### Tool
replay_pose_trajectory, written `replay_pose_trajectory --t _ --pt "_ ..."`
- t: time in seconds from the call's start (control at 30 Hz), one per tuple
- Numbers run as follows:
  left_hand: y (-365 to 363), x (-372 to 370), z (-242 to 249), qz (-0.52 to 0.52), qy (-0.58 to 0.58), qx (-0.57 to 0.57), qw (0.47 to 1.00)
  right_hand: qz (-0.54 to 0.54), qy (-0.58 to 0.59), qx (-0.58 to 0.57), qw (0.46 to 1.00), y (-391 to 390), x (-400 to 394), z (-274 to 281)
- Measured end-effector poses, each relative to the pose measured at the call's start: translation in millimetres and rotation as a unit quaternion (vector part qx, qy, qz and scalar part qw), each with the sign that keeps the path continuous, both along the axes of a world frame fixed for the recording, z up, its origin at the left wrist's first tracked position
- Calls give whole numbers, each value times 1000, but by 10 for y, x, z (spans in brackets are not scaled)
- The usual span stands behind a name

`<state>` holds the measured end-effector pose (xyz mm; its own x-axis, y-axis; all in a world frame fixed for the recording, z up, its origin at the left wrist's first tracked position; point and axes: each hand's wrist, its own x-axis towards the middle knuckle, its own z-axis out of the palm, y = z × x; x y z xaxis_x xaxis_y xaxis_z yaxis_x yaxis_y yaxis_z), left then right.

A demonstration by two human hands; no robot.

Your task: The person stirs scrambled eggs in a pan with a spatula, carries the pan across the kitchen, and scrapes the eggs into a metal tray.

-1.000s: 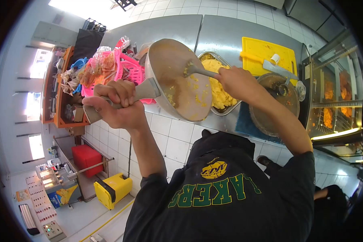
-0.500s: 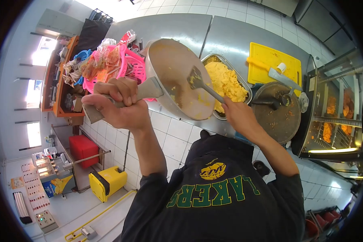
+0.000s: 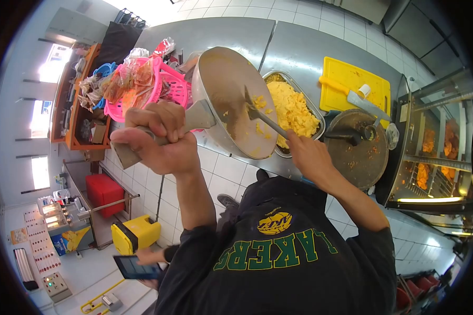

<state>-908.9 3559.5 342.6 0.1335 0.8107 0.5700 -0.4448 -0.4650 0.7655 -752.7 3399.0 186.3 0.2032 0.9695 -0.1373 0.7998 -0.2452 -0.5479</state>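
Observation:
My left hand (image 3: 160,134) is wrapped round the handle of a deep pan (image 3: 215,68), which is tilted on its side with its mouth turned right. Yellow bits that look like scrambled egg cling to its inner wall. In my right hand (image 3: 311,157) is the grey handle of a spatula (image 3: 270,124), its blade inside the pan against the wall. Right beside the pan's rim, a metal tray (image 3: 320,116) holds a heap of yellow scrambled egg (image 3: 294,107).
A pink basket (image 3: 173,86) of bagged food stands left. Right are a yellow cutting board (image 3: 347,71) with a knife (image 3: 370,106), a round dark lid or pan (image 3: 360,163), and a lit food cabinet (image 3: 436,152). At lower left, another person's hand (image 3: 150,256) holds a tablet (image 3: 136,268).
The spatula blade has shifted slightly left and down inside the pan, and more loose yellow bits show beside it. Another person's hand with a tablet has come into view at lower left.

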Motion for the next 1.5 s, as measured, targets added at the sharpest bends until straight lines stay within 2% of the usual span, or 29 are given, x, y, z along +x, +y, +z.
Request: replay_pose_trajectory --t 0.1,0.2,0.23,0.3,0.33,0.4,0.43,0.5,0.63,0.73,0.8,0.83,0.9,1.0,1.03,1.1,1.13,1.2,1.3,1.33,1.37,1.43,1.47,1.5 --pt "74 -75 -38 -43 16 38 998 -20 19 -14 1000 -134 149 253" --pt "81 -68 -45 -65 1 38 997 -60 158 22 985 21 341 327" --pt "66 -52 -45 -73 4 33 997 -70 160 18 984 125 373 257" --pt "42 3 -39 -69 7 28 997 -66 133 111 983 293 371 76" --pt "34 36 -47 -74 5 29 997 -72 131 111 982 301 326 22" --pt "16 93 -67 -76 5 34 997 -70 38 44 996 328 274 -43" --pt "7 121 -67 -75 3 35 997 -69 36 45 996 291 272 -26" --pt "-8 187 -66 -37 27 42 998 -77 33 -32 996 96 258 18" --pt "49 198 -20 -36 43 45 997 -71 27 -88 993 -260 463 248" --pt "96 209 65 -55 33 44 997 -76 56 -42 995 -361 629 425" --pt "110 255 120 -91 36 83 992 -80 181 -25 980 -249 744 513" --pt "94 286 143 -99 38 82 991 -88 184 -24 979 -165 752 442" --pt "63 346 193 -104 62 77 990 -77 237 26 968 16 710 149" --pt "57 415 204 -136 52 92 985 -68 216 100 969 86 608 -310" --pt "71 419 195 -136 54 93 985 -67 217 101 969 58 633 -283" --pt "105 420 156 -166 86 150 971 -17 208 -12 978 -67 736 -142" --pt "106 420 136 -167 89 149 971 -18 211 -14 977 -118 782 -76" --pt "117 428 114 -167 86 126 974 -13 101 -44 994 -197 891 73" --pt "170 425 106 -219 63 140 964 16 86 -7 996 -235 1180 192" --pt "141 453 113 -224 64 139 963 21 124 -33 992 -207 1250 284" --pt "89 477 134 -210 81 141 964 17 126 -34 991 -180 1274 332" --pt "28 520 162 -196 101 145 965 59 211 -17 975 -112 1271 390" --pt "11 539 172 -222 95 159 957 59 213 -15 975 -104 1213 366" --pt "-2 559 181 -247 89 173 949 80 159 39 983 -112 1121 316"
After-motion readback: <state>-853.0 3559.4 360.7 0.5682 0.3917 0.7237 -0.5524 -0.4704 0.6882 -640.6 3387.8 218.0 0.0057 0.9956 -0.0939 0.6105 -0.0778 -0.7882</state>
